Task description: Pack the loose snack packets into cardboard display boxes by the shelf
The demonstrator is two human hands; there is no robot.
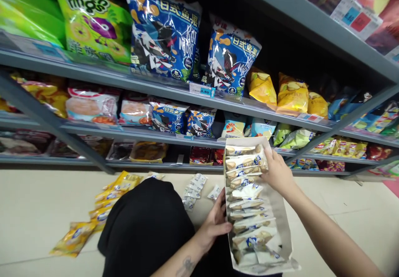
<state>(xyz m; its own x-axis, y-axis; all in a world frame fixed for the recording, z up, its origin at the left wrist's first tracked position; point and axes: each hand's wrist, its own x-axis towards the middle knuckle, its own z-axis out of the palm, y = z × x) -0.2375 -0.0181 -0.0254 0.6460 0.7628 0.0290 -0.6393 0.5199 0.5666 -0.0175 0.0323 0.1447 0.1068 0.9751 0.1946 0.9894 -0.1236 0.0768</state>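
Observation:
A white open cardboard box [282, 235] rests tilted over my lap, filled with a row of small white snack packets [251, 239] with blue logos. My left hand [215, 223] grips the box's left wall, thumb over the rim and fingers underneath. At the far right corner, my right hand [277, 173] reaches into the box, its fingers closed on a snack packet [262, 160] at the end of the row. The fingertips are partly hidden among the packets. My bent knee [149, 227] in black cloth is left of the box.
Yellow snack bags [102, 206] lie on the floor left of my knee. Small white packets [195, 187] lie in front of it. Grey shelves [149, 86] stand ahead, bearing blue snack bags [165, 35], a green bag [96, 27] and yellow chip bags [293, 94].

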